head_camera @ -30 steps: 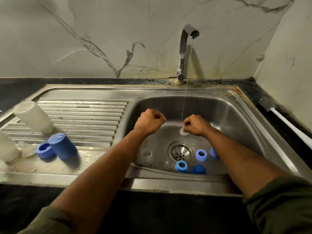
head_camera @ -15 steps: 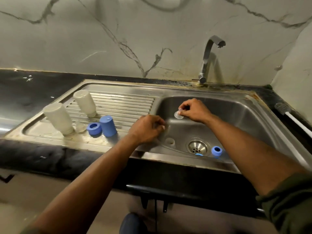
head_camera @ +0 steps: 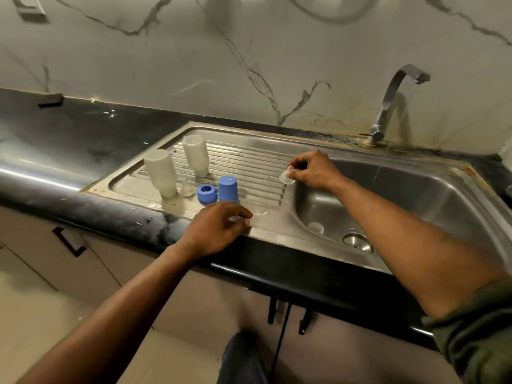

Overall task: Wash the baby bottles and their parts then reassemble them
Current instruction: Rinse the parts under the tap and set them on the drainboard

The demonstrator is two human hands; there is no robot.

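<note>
My right hand (head_camera: 313,169) pinches a small clear disc-like bottle part (head_camera: 285,178) over the drainboard's right edge, beside the basin. My left hand (head_camera: 219,225) rests at the drainboard's front edge with its fingers curled round what looks like a small pale clear part (head_camera: 235,218). Two whitish bottles (head_camera: 160,173) (head_camera: 195,155) stand upside down on the ribbed drainboard (head_camera: 249,159). In front of them sit a clear nipple (head_camera: 186,188), a blue collar ring (head_camera: 206,193) and a blue cap (head_camera: 228,189). Another clear part (head_camera: 315,227) lies in the basin.
The steel sink basin (head_camera: 415,195) with its drain (head_camera: 356,241) is on the right. The faucet (head_camera: 388,106) stands behind it, with a thin stream falling from its spout. A black countertop (head_camera: 83,139) runs to the left, and cabinet fronts lie below.
Both hands moved left out of the basin to the drainboard, the right still pinching the clear disc. My view swung left and back, hiding the blue rings in the basin.
</note>
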